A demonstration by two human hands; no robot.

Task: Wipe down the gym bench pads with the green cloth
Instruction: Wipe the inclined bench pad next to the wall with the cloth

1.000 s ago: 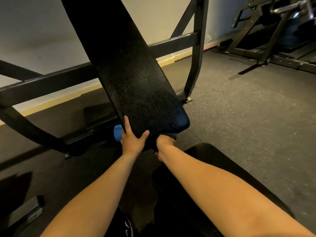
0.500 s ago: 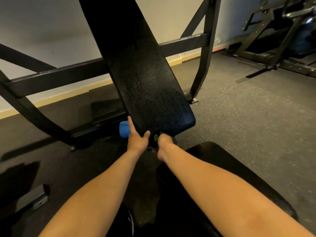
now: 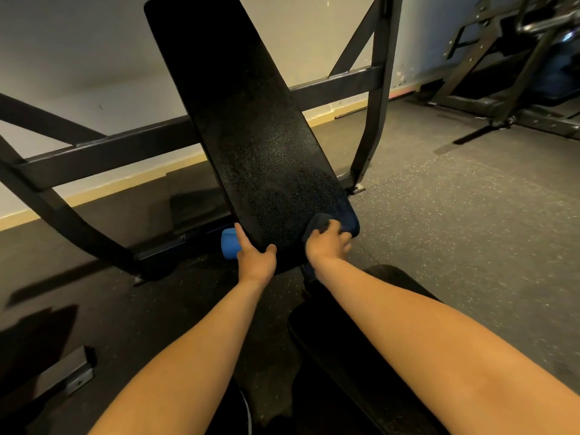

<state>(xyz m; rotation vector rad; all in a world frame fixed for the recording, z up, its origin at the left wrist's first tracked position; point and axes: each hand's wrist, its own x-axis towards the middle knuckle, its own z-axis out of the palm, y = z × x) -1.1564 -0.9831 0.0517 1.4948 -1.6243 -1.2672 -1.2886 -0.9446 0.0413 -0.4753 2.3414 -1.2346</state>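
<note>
A long black back pad (image 3: 251,127) slopes up and away from me on a black steel frame. My left hand (image 3: 255,259) holds the pad's lower left edge, index finger along the side and thumb on the face. My right hand (image 3: 329,246) grips a bunched cloth (image 3: 326,222), which looks dark in this dim light, and presses it on the pad's lower right corner. The black seat pad (image 3: 354,356) lies below my right forearm, mostly hidden by it.
A blue foam roller (image 3: 229,244) sticks out left of the back pad's base. Black frame bars (image 3: 103,152) cross behind the pad by the wall. Another machine (image 3: 518,73) stands at the far right. Speckled rubber floor (image 3: 455,230) stretches to the right.
My right hand has come up from under the pad's bottom edge onto its lower right corner, bringing the cloth with it. My left hand keeps its hold on the pad's edge.
</note>
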